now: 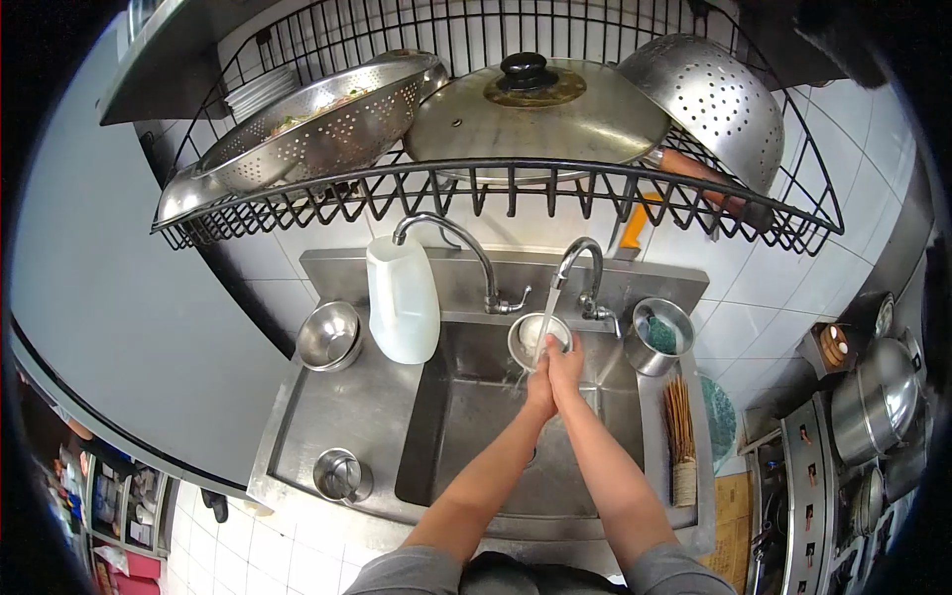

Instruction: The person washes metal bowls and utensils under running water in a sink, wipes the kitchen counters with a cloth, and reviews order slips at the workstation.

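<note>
Perhaps a bump could topple the smooth plastic jug [405,312] into the steel sink [471,421]. Rightward, left hand [540,390] and right hand [566,370] meet under running water [551,310], their fingers' grip unclear; the stream could overfill the round bowl [514,341] at the sink's far side. Right lies a bristly brush [680,426].

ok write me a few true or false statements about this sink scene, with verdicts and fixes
1. Water is running from the right-hand tap. True.
2. The two hands are held wide apart. False: the left hand and right hand are together.
3. The bundle of thin sticks lies to the right of the sink basin. True.
4. The large lid on the rack has a red knob. False: its knob is black.
5. The steel pot right of that tap has something green inside. True.
</note>
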### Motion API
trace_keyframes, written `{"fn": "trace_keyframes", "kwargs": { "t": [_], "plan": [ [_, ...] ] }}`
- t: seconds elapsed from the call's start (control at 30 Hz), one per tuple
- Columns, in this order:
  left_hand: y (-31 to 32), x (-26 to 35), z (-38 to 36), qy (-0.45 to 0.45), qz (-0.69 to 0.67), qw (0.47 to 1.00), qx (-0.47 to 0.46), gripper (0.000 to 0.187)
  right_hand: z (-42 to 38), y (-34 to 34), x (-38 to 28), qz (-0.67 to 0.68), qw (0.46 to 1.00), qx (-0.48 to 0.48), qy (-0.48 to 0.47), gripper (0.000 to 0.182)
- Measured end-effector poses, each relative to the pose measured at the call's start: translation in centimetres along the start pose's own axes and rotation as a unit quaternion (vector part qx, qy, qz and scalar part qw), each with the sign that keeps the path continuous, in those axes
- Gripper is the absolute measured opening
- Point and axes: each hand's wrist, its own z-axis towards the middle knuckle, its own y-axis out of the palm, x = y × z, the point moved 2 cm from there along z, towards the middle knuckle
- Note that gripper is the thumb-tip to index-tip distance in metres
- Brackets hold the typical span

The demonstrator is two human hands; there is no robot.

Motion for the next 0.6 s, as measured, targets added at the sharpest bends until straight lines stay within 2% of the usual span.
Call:
{"fn": "trace_keyframes", "kwargs": {
  "t": [0.03,0.13,0.17,0.27,0.3,0.43,0.47,0.53,0.6],
  "plan": [
    [-0.1,-0.4,0.0,-0.035,-0.028,0.999,-0.017,0.058,0.1,0.0,0.5,0.019,1.0,0.004,0.013,0.046],
    [-0.5,2.5,-0.6,0.001,0.272,0.962,-0.026,0.057,0.5,0.3,1.9,0.064,0.997,0.035,0.021,0.048],
    [0.1,4.0,-2.0,0.122,0.469,0.875,0.025,0.058,0.8,0.4,2.4,0.06,0.997,0.049,0.024,0.049],
    [0.5,6.4,-3.0,0.187,0.448,0.874,0.009,0.065,1.1,-0.4,-0.2,-0.03,0.998,0.048,0.019,0.045],
    [0.7,7.0,-3.2,0.24,0.469,0.85,0.01,0.066,1.0,-0.8,-1.5,-0.073,0.996,0.04,0.015,0.043],
    [0.1,9.1,-2.9,0.267,0.512,0.815,-0.038,0.062,2.1,-2.5,-2.3,-0.218,0.976,-0.015,-0.019,0.048],
    [-1.4,8.2,0.4,0.363,0.568,0.739,-0.001,0.055,2.4,-3.1,-2.1,-0.242,0.969,-0.044,-0.011,0.048],
    [0.0,11.1,0.2,0.347,0.632,0.692,-0.021,0.049,2.6,-3.8,-1.2,-0.299,0.948,-0.106,-0.012,0.048],
    [0.7,12.1,0.6,0.316,0.631,0.694,-0.145,0.048,2.1,-4.2,0.2,-0.365,0.914,-0.177,-0.029,0.046]
  ]
}}
